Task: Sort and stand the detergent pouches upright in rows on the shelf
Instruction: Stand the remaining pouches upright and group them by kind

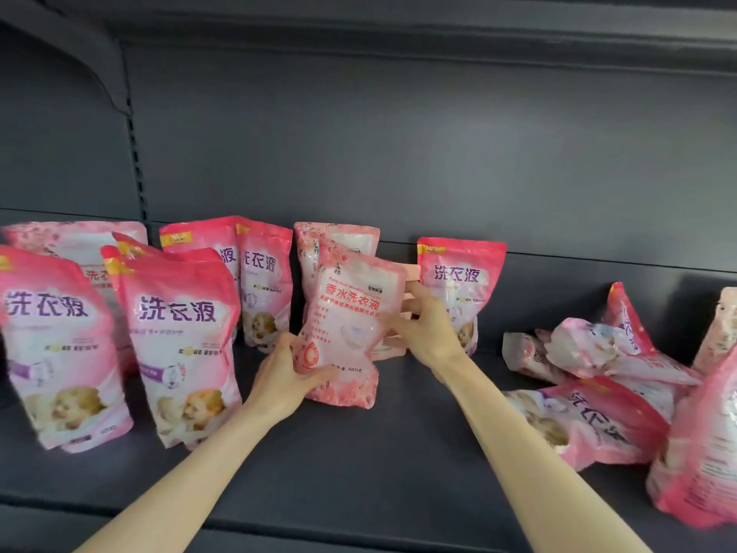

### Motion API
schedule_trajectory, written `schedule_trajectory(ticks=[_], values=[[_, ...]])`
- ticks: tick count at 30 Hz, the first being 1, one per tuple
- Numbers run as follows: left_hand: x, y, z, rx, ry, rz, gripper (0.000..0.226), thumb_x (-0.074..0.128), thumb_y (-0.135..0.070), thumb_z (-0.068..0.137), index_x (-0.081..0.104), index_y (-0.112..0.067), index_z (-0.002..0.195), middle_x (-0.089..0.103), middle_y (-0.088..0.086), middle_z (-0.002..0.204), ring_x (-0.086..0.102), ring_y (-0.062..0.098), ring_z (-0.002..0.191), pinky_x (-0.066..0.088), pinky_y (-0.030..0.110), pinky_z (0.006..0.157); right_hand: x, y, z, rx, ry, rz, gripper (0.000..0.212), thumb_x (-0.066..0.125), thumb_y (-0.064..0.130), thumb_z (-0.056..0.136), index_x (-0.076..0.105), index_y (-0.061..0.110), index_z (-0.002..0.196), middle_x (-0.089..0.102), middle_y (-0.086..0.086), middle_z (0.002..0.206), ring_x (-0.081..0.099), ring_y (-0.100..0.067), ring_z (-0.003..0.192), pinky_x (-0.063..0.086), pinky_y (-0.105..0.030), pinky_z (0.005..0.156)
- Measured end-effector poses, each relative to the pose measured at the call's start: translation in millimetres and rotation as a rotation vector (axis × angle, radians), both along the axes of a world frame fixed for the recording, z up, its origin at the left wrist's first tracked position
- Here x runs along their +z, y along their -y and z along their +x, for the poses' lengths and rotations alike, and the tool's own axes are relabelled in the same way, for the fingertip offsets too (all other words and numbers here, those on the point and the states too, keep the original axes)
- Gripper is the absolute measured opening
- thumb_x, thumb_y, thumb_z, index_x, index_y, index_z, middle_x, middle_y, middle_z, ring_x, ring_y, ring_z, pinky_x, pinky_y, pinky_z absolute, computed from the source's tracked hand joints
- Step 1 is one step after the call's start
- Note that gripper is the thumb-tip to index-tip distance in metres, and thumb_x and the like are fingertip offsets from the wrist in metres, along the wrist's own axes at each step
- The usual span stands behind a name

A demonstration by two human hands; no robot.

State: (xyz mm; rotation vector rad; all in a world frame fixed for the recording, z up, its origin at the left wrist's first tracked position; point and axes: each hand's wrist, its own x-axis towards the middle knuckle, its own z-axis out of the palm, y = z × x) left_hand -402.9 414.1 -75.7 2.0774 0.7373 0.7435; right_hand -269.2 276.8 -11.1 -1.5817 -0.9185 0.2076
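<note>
here, both hands hold one pale pink floral plastic pouch with red lettering (351, 313) near the middle of the dark grey metal shelf (359, 472). the left hand (287, 377) is clamped on the pouch's lower left corner, its thumb across the front. the right hand (422, 329) grips the pouch's right edge, fingers curled behind it. the pouch is roughly upright and slightly tilted; whether its base touches the shelf cannot be told.

just behind it stands a second pale floral pouch (339, 237), close to the dark grey back panel (399, 133). to the left, bright pink pouches with purple lettering and a baby picture (183, 345) stand upright in rows, two at the front and more behind. another bright pink pouch (458, 281) stands alone beside the right hand, near the back.

well apart at the right end of the shelf lies a loose heap of pink pouches (598, 413), some flat, some leaning on each other.
</note>
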Motion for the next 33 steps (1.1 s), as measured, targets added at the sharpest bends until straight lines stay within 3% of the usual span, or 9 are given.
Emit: schedule_trajectory(ticks=[4, 6, 8, 11, 15, 21, 26, 33], values=[[3, 5, 1, -0.015, 0.078, -0.021, 0.076, 0.081, -0.028, 0.07, 0.036, -0.017, 0.13, 0.055, -0.005, 0.121, 0.053, 0.018, 0.114, 0.044, 0.029, 0.086, 18, -15, -3, -0.054, 0.14, 0.1, 0.014, 0.064, 0.003, 0.087, 0.059, 0.012, 0.096, 0.066, -0.003, 0.085, 0.065, -0.019, 0.076, 0.059, -0.029, 0.062], [3, 1, 2, 0.009, 0.081, -0.018, 0.076, 0.081, -0.028, 0.07, 0.036, -0.017, 0.131, 0.057, -0.002, 0.125, 0.055, 0.022, 0.116, 0.046, 0.03, 0.087, 18, -25, -2, -0.072, 0.153, 0.077, 0.007, 0.063, 0.007, 0.089, 0.062, 0.009, 0.096, 0.066, -0.001, 0.087, 0.066, -0.022, 0.085, 0.059, -0.037, 0.069], [3, -4, 2, 0.047, 0.072, -0.01, 0.068, 0.081, -0.028, 0.07, 0.039, -0.017, 0.122, 0.059, -0.001, 0.122, 0.057, 0.023, 0.112, 0.046, 0.031, 0.082, 11, -32, 0, -0.088, 0.137, 0.029, 0.015, 0.064, 0.012, 0.089, 0.064, 0.006, 0.103, 0.067, -0.004, 0.096, 0.066, -0.024, 0.094, 0.057, -0.044, 0.08], [2, -3, 4, 0.072, 0.08, -0.031, 0.072, 0.081, -0.025, 0.071, 0.037, -0.013, 0.126, 0.057, 0.001, 0.122, 0.056, 0.023, 0.109, 0.043, 0.028, 0.078, -4, -35, 0, -0.084, 0.055, -0.031, 0.028, 0.068, 0.018, 0.087, 0.063, 0.01, 0.112, 0.068, -0.005, 0.106, 0.066, -0.023, 0.098, 0.055, -0.04, 0.088], [-2, 1, 5, 0.098, 0.128, -0.068, 0.084, 0.083, -0.014, 0.067, 0.032, -0.008, 0.134, 0.048, 0.005, 0.128, 0.051, 0.022, 0.116, 0.042, 0.026, 0.084, -17, -35, -9, 0.027, -0.068, -0.08, 0.038, 0.07, 0.015, 0.084, 0.053, 0.013, 0.118, 0.065, -0.004, 0.103, 0.066, -0.025, 0.094, 0.059, -0.034, 0.074], [-7, -5, 5, 0.175, 0.1, -0.055, 0.065, 0.076, -0.006, 0.074, 0.039, -0.008, 0.127, 0.046, 0.01, 0.127, 0.051, 0.022, 0.111, 0.04, 0.026, 0.085, -20, -44, -9, -0.005, 0.038, -0.097, 0.036, 0.071, 0.014, 0.083, 0.053, 0.013, 0.114, 0.06, 0.011, 0.081, 0.061, -0.007, 0.074, 0.054, -0.02, 0.063], [-8, -8, 6, 0.182, 0.128, -0.06, 0.068, 0.071, -0.004, 0.079, 0.037, -0.009, 0.138, 0.05, 0.009, 0.133, 0.047, 0.025, 0.124, 0.039, 0.03, 0.099, -22, -52, -12, -0.03, 0.037, -0.138, 0.041, 0.073, 0.02, 0.081, 0.053, 0.015, 0.116, 0.062, 0.009, 0.087, 0.068, -0.025, 0.092, 0.057, -0.048, 0.079], [-12, -10, 5, 0.164, 0.032, 0.007, 0.07, 0.065, -0.01, 0.085, 0.028, -0.009, 0.145, 0.044, 0.011, 0.14, 0.044, 0.027, 0.128, 0.035, 0.036, 0.106, -16, -47, -12, -0.019, 0.112, -0.221, 0.036, 0.07, 0.021, 0.084, 0.054, 0.013, 0.116, 0.064, -0.003, 0.102, 0.064, -0.024, 0.095, 0.056, -0.043, 0.085]])
